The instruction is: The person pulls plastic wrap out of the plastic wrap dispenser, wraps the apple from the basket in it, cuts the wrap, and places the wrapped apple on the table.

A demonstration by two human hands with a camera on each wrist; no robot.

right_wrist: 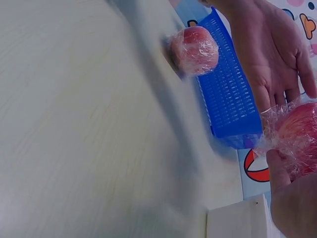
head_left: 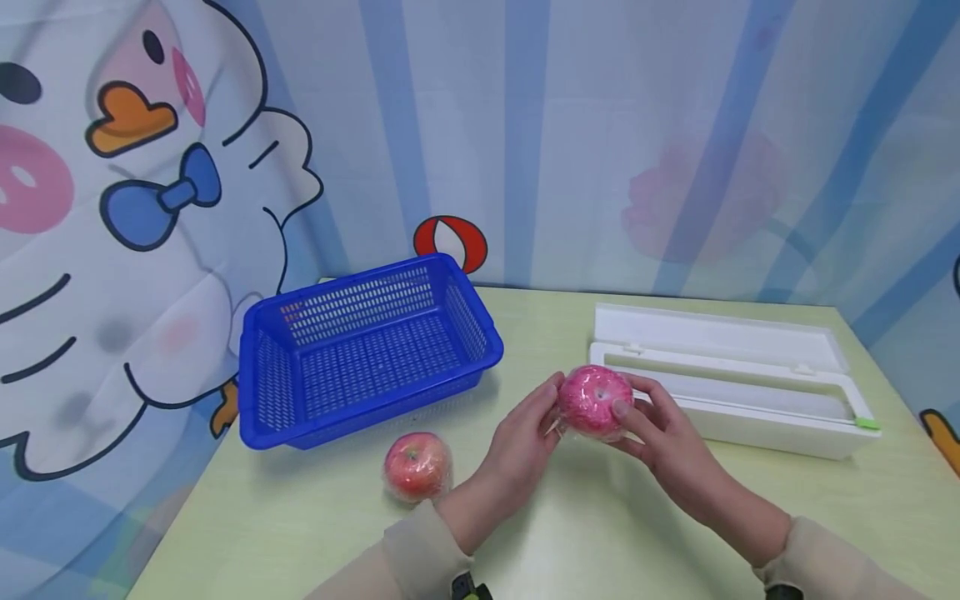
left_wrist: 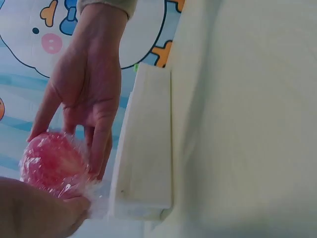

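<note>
Between both hands, a pink-red apple (head_left: 596, 402) in clear plastic wrap is held above the table. My left hand (head_left: 517, 450) grips its left side, fingers curled against the wrap. On the other side my right hand (head_left: 671, 446) holds it, with the thumb on the front of the apple. Loose, crinkled film (right_wrist: 277, 134) gathers under the fruit in the right wrist view. Another wrapped apple (head_left: 417, 467), red and yellowish, rests on the table left of my left forearm.
A blue plastic basket (head_left: 375, 408) with slotted sides stands at the back left. At the right lies a long white box (head_left: 772, 429) with its lid raised and a green piece (head_left: 867, 423) at one end. A cartoon-printed curtain (head_left: 465, 125) hangs behind the pale table (head_left: 300, 533).
</note>
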